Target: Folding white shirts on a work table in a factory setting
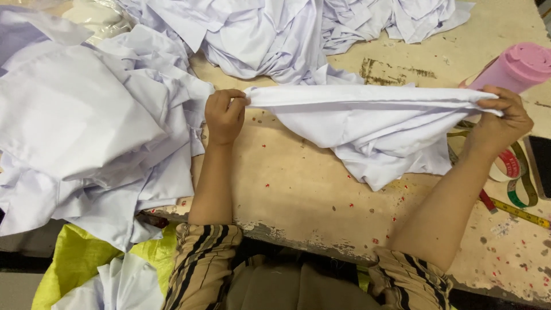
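My left hand [225, 115] is closed in a pinch, thumb against curled fingers, on one end of a folded edge of the white cloth [367, 129]. My right hand [502, 117] is closed the same way on the other end, fingers wrapped over the top of the fold. Between the two grips the edge runs taut and nearly level above the table [298, 189], while the rest of the piece hangs from it in loose folds and rests on the worn tabletop.

Handling notes: the cloth looks thin, light and fully limp. It sags wherever it is unsupported and holds no shape of its own. It appears smooth, so I judge that a light pinch could slip; several layers gathered in each grip should hold more firmly. The doubled edge is the best place to hold it, close to the ends.

A pile of white cloth [86, 126] lies just beside my left hand, and more is heaped at the far side. Near my right hand stand a pink cup [516, 66] and what seems to be a measuring tape [519, 198], partly hidden by my wrist.
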